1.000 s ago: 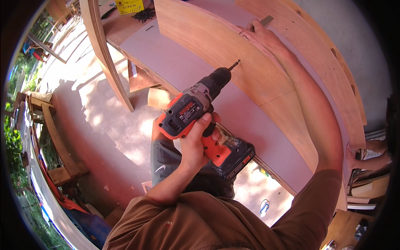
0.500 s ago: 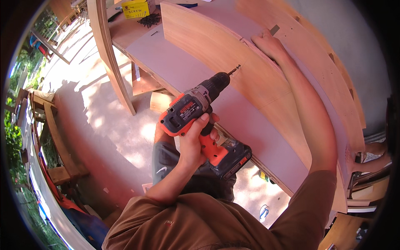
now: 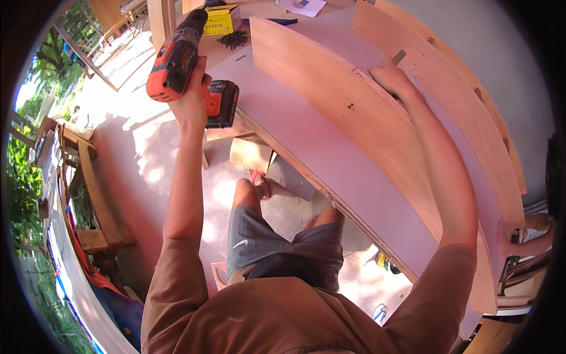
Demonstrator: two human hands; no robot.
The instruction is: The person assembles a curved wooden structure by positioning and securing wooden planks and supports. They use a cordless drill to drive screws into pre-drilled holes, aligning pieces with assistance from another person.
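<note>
My left hand [image 3: 194, 97] is closed round the grip of an orange and black cordless drill [image 3: 177, 62], raised at the upper left near the screw box. The drill's nose points up and away, over the far end of the bench. My right hand [image 3: 392, 79] is closed over the top edge of a curved plywood board [image 3: 312, 76] standing on edge; its fingertips are hidden. A small dark strip [image 3: 399, 57] shows beside that hand; I cannot tell if it is held. One dark screw [image 3: 350, 107] sticks out of the board's near face.
A yellow screw box [image 3: 223, 20] stands behind a heap of black screws [image 3: 234, 39]. A second curved plywood board [image 3: 454, 88] runs along the far side. Another person's hand [image 3: 519, 246] rests at the right end. A loose screw [image 3: 240, 58] lies on the pale panel [image 3: 283, 124].
My left hand has carried the drill away from the board, up and left toward the screw box. The screw now stands alone in the board. My right hand keeps its hold.
</note>
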